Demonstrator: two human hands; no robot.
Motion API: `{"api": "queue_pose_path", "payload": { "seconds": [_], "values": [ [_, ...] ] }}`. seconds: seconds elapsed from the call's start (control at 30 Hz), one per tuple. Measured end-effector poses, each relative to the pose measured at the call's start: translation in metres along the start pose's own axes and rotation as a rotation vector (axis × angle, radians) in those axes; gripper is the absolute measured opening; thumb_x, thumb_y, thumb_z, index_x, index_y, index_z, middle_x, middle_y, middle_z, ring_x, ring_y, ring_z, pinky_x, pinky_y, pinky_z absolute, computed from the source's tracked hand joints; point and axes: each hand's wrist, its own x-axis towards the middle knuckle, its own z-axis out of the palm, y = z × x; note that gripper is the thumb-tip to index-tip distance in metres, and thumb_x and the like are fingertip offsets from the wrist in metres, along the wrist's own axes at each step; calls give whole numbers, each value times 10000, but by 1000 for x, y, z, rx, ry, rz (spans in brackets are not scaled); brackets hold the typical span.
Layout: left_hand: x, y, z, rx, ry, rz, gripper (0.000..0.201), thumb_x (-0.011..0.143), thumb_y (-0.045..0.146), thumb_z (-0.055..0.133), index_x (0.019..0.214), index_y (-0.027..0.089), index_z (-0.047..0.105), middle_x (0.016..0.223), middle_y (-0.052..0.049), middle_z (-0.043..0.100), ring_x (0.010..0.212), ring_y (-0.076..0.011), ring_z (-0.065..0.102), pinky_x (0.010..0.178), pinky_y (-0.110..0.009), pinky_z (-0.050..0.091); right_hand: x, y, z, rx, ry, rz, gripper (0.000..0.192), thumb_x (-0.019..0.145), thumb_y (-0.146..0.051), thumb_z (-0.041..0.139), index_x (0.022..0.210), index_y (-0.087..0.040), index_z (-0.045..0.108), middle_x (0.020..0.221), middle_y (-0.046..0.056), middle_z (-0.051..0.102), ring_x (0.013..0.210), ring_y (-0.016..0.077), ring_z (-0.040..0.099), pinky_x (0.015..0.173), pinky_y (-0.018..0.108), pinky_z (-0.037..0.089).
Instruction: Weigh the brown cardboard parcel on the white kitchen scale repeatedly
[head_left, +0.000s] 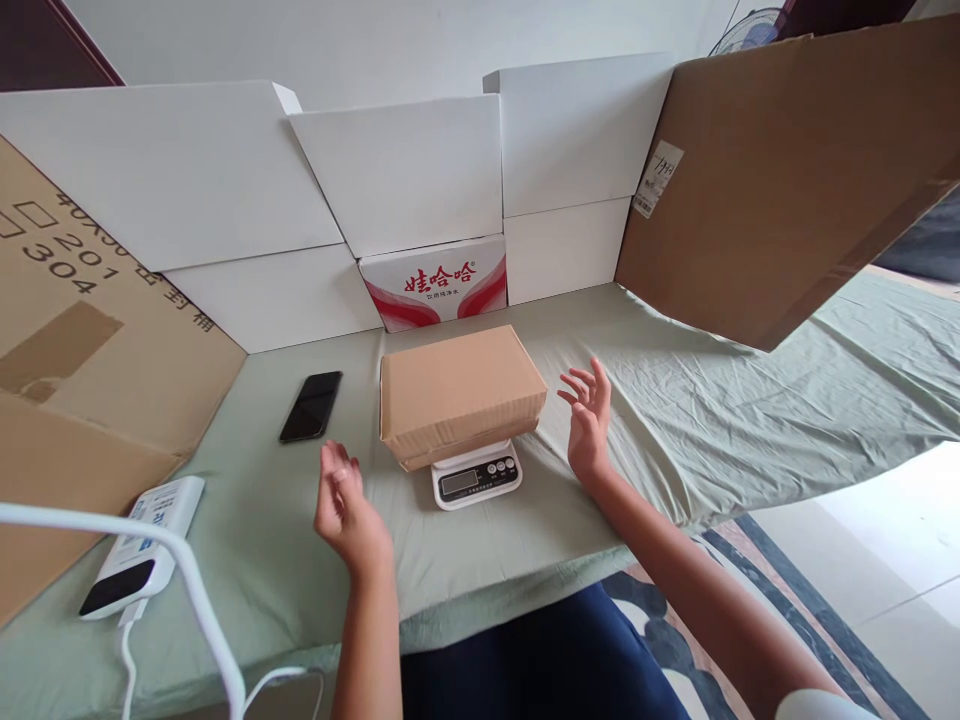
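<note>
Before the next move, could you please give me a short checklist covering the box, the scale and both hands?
1. Small cardboard box on the kitchen scale: ok, it sits on top.
2. Box centred on the scale: cannot tell, since it overhangs and hides most of the platform.
3. Display readable: cannot tell; it is uncovered, but no digits can be made out.
4. Left hand off the box and scale: ok, empty and apart from both.
5. Right hand off the box and scale: ok, also empty and apart.
6. Phone clear of the box: ok, it lies to the left with a gap.
</note>
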Motion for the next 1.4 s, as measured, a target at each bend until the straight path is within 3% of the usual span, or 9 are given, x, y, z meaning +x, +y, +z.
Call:
{"api": "queue_pose_path", "payload": {
  "seconds": [0.53,0.77,0.87,1.03,1.13,1.27,1.4],
  "values": [
    [-2,-4,0,-57,-45,-41,507,962,452,609,1399,196,638,1507,-144,574,1401,-270,544,1159,-410,453,-8,1,3,-14,-116,-17,584,938,-581,510,1477,-375,426,1359,86,550,1309,323,549,1106,556,459],
    [-3,-17,-4,65,-212,-114,478,924,511,642,1270,189,716,1393,-135,671,1356,-296,587,1146,-425,467,-9,-7,5,28,-257,11,588,933,-602,563,1474,-395,466,1385,69,554,1287,310,550,1113,531,463],
    [-4,-21,-3,114,-291,-172,531,851,552,717,1213,163,731,1323,-160,708,1294,-314,636,1129,-428,483,-11,-6,5,10,-338,30,645,936,-616,565,1525,-401,410,1490,61,507,1344,314,515,1127,526,457],
    [-6,-17,2,104,-334,-199,613,812,550,763,1250,125,706,1290,-188,718,1257,-319,661,1120,-424,487,-15,-3,6,-21,-418,2,759,953,-636,546,1608,-397,247,1675,46,299,1490,322,382,1177,525,421],
    [8,-6,10,105,-336,-140,607,816,558,756,1227,113,715,1244,-187,736,1243,-325,668,1119,-423,487,-4,-11,13,-14,-420,-33,781,946,-639,565,1613,-413,225,1676,45,293,1490,319,391,1170,515,440],
    [51,2,37,77,-405,9,546,884,507,702,1289,142,682,1296,-154,716,1322,-297,614,1160,-392,440,34,-20,37,22,-395,-87,773,936,-617,594,1601,-389,273,1650,59,345,1425,316,469,1119,485,492],
    [91,-21,69,44,-445,57,539,865,512,714,1237,124,680,1319,-179,696,1313,-305,618,1150,-410,449,72,2,69,42,-346,-68,738,932,-563,599,1584,-363,318,1576,71,446,1338,305,518,1074,474,518]
  ]
}}
